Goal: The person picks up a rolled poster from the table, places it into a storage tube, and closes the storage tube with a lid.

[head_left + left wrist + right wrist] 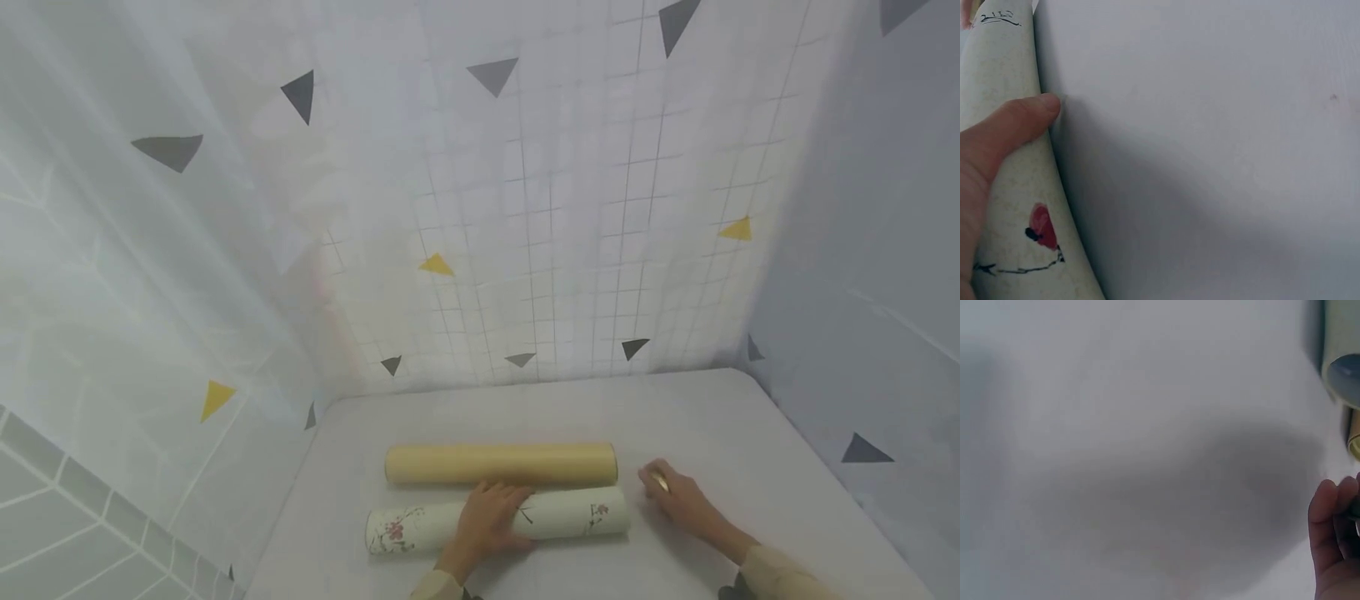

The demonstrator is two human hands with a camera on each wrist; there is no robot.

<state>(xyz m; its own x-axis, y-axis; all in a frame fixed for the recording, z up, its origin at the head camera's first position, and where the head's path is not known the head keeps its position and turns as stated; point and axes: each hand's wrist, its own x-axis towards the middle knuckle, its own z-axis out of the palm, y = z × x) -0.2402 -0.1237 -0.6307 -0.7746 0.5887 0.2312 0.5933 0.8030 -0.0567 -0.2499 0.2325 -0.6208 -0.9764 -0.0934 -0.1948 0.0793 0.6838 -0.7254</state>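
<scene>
A pale paper roll (427,528) printed with red blossoms and dark twigs lies across the white table. My left hand (491,518) grips it near the middle, fingers over the far side and thumb along the near side. In the left wrist view the thumb (1022,122) presses on its curved surface. A plain yellow roll (502,463) lies just behind, almost parallel. To the right of both rolls, my right hand (681,502) holds a small gold-coloured thing (660,481) in curled fingers; I cannot tell what it is.
White table (585,408) with rounded far corners carries both rolls. Pale curtains (480,208) with grid lines and grey and yellow triangles surround it at the back and sides. The hollow end of the blossom roll (1335,337) shows in the right wrist view.
</scene>
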